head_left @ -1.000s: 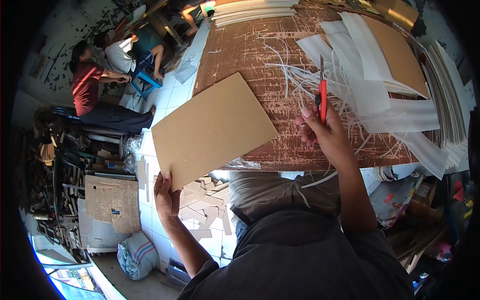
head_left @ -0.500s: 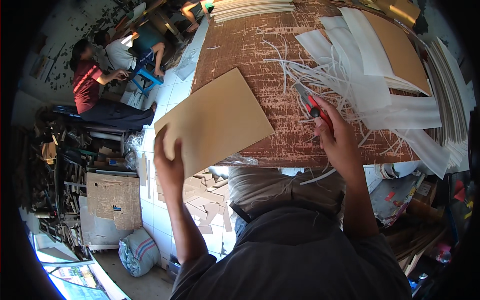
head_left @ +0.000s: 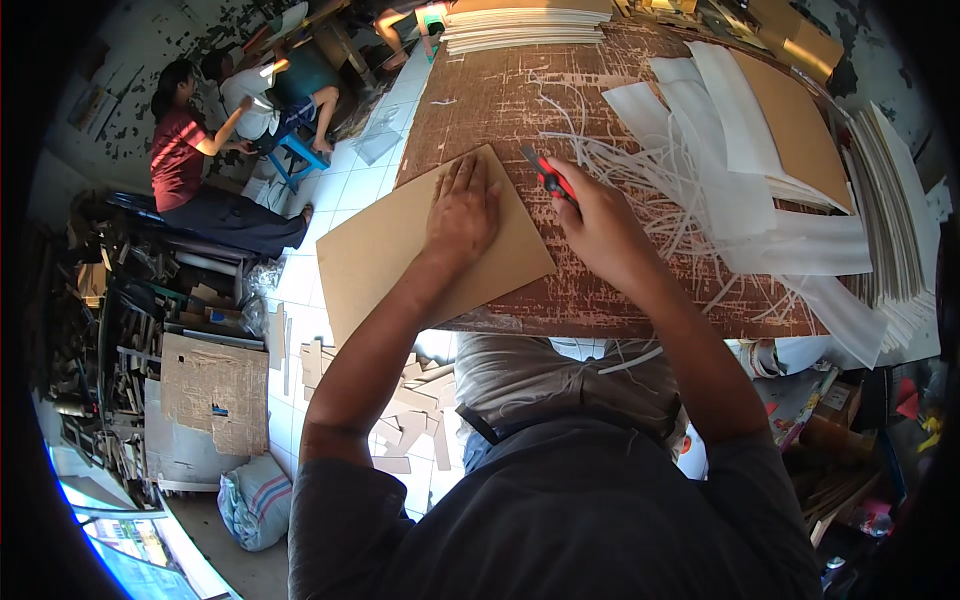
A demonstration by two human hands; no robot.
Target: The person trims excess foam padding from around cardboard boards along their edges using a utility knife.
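A tan board (head_left: 390, 245) lies on the brown, scraped tabletop (head_left: 490, 110), its lower left part jutting past the table's edge. Flat on its upper part rests my left hand (head_left: 464, 212), fingers stretched out. My right hand (head_left: 598, 218) is wrapped round a red and black utility knife (head_left: 553, 180). The knife's blade end points up and left, just off the board's right edge. Right of the knife spreads a tangle of thin white foam strips (head_left: 660, 190).
White foam sheets (head_left: 720, 150) and another brown board (head_left: 795, 120) lie at the table's right. A stack of boards (head_left: 525, 25) sits at the far edge. Cardboard offcuts (head_left: 415, 400) litter the tiled floor. Two people (head_left: 182, 150) are at the far left, with someone's legs beyond.
My left hand has gone from the board's left edge to lie flat on its upper part. My right hand has brought the knife leftward, close to the board.
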